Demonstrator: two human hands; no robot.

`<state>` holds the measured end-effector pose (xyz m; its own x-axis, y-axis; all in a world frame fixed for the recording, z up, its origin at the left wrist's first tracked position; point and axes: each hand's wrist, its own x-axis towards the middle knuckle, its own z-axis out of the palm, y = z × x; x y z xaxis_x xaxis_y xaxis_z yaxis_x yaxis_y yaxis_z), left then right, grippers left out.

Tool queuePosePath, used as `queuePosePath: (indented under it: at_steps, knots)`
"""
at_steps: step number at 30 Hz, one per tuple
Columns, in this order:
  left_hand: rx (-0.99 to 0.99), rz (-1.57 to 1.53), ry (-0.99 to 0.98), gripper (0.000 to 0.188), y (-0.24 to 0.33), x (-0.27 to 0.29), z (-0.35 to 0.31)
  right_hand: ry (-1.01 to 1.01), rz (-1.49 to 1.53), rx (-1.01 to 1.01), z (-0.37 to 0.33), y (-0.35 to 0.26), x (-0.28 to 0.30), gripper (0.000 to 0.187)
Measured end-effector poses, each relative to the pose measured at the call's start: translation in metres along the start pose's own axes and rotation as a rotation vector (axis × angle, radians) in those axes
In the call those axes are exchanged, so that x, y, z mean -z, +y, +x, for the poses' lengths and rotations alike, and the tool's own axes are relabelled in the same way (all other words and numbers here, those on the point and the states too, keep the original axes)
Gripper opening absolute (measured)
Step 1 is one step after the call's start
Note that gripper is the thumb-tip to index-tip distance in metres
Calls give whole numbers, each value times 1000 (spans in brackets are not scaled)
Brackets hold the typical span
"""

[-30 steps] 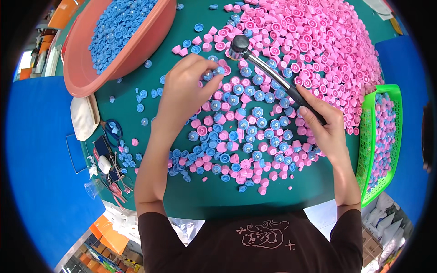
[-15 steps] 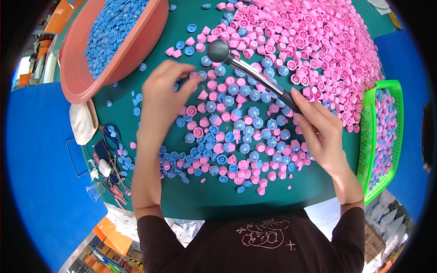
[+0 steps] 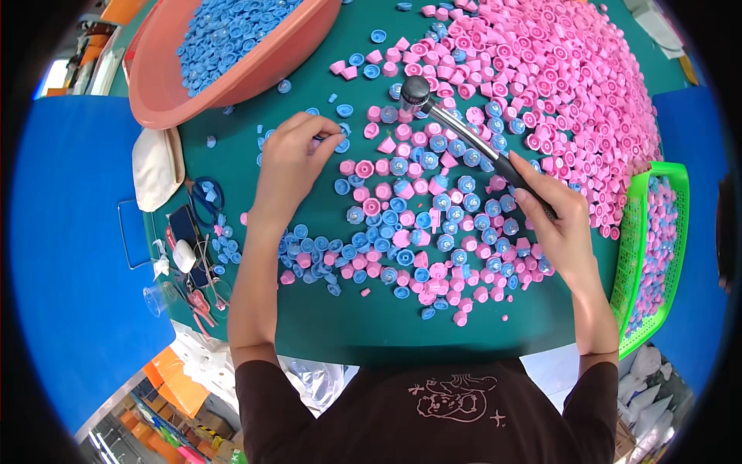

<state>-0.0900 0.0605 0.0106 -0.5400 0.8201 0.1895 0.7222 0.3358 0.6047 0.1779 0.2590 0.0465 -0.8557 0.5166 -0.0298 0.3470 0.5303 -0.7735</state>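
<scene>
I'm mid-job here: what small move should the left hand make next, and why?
Probably have the left hand pinch the loose blue cap right beside it: that looks the nearest piece, pink cups lie close by, and the right hand holds the hammer. Whether the left grips something is unclear.

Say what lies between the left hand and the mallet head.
In the head view, blue caps lie near the left hand, then pink cups, with another blue cap nearer the mallet head.
</scene>
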Motion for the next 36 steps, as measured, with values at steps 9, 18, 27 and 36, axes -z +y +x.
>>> queuePosePath:
  at_steps: [9,18,27,36]
  knots:
    - [-187,130,13,17,-3,6,-2,47,21,-16,3,6,4,42]
    - [-282,282,-17,17,3,5,-14,105,1,-36,15,14,19,40]
    - [-101,113,-98,19,5,2,-26,71,3,-36,16,13,23,42]
    - [-68,60,53,24,32,2,15,128,56,-24,15,23,23,40]
